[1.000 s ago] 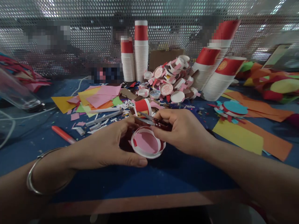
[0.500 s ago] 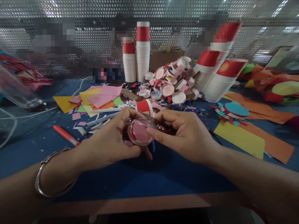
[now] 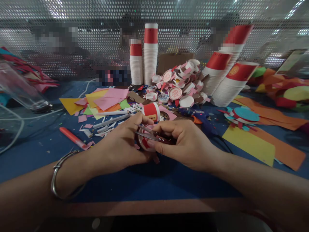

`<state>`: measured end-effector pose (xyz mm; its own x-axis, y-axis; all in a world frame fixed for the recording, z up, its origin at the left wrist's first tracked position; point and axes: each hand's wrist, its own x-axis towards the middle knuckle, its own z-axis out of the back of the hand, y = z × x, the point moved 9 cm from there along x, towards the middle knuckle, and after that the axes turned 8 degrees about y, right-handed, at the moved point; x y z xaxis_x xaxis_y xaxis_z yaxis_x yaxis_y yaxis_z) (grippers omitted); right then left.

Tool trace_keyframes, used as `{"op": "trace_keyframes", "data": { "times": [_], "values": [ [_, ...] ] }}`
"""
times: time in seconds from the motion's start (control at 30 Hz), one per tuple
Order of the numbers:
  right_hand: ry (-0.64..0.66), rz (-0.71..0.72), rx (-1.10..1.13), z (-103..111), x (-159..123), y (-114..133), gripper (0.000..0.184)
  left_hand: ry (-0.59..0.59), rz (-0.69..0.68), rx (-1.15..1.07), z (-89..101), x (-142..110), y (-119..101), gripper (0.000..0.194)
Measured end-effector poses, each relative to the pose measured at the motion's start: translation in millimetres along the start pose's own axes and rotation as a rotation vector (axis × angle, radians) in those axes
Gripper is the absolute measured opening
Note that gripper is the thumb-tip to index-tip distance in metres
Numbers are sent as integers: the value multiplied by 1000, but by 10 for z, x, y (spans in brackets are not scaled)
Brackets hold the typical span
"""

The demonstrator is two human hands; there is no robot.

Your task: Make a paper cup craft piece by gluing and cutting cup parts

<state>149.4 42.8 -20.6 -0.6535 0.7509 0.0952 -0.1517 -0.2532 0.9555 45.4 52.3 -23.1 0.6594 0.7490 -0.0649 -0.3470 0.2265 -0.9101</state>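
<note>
My left hand (image 3: pixel 120 145) is closed around a short round paper-cup base (image 3: pixel 144 144) with pink paper on its face and red on its side. In my right hand (image 3: pixel 187 141) is a pair of small scissors (image 3: pixel 154 137), dark at the handle end. The metal blades point left across the front of the cup base, close to my left fingers. How far the blades are parted is hard to make out. Just behind my hands, a red and white paper cup (image 3: pixel 151 112) lies on its side.
Stacked paper cups (image 3: pixel 151 53) stand at the back, with more stacks (image 3: pixel 223 85) leaning at the right. Cut cup bottoms (image 3: pixel 175 93) form a heap between them. Coloured paper (image 3: pixel 111 98), a red marker (image 3: pixel 72 137) and a turquoise-topped paper piece (image 3: pixel 246 115) lie around.
The scissors have swung so their blades now reach left across the cup base. The pink face, plainly visible before, is now partly covered. The view has shifted slightly.
</note>
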Motion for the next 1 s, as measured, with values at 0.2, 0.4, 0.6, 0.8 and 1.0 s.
{"op": "trace_keyframes", "data": {
  "times": [0.2, 0.4, 0.6, 0.8, 1.0],
  "values": [
    [11, -45, -39, -16, 8, -35, 12, -58, -61, 392, 57, -10, -118, 44],
    [16, -44, -80, -36, 22, -19, 11, -89, -81, 524, 44, -6, -209, 37],
    [24, -41, -48, -42, 32, 0, 12, -72, -126, 503, 21, -17, -261, 32],
    [27, -41, -71, -42, 29, 7, 7, -33, -156, 468, -2, 8, -281, 24],
    [-22, 3, -98, -5, 37, 39, 3, -40, -154, 384, -14, 8, -285, 26]
  ]
}}
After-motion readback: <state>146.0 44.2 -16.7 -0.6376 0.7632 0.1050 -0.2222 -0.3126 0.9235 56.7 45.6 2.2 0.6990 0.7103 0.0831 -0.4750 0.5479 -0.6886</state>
